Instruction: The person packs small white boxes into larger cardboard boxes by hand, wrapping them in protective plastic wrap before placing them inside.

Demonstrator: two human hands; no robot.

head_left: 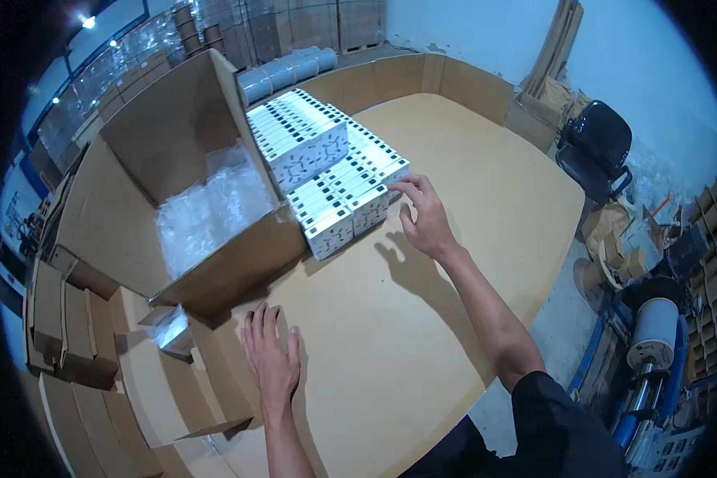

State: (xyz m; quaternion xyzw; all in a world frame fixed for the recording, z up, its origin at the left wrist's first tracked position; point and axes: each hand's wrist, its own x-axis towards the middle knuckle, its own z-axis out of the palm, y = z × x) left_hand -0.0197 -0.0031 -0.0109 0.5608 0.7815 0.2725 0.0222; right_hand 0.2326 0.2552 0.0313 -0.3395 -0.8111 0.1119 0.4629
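My right hand [426, 219] is at the near right edge of a block of white boxes [338, 215] with dark square marks on their tops. Its fingers are apart and curved; the fingertips reach the end box, and I cannot tell whether they touch it. More white boxes [299, 131] are stacked higher behind. My left hand [271, 346] is over the tabletop with fingers spread, holding nothing. Beside it lies a smaller open carton [171, 390] with a box in clear plastic [174, 331] in it.
A large open carton [223, 275] holding clear plastic bags [211, 207] stands left of the white boxes. Cardboard strips [390, 76] edge the far side of the table [470, 175]. Folded cartons [72, 327] stand at left. A black chair [597, 143] and a roller machine [653, 334] are at right.
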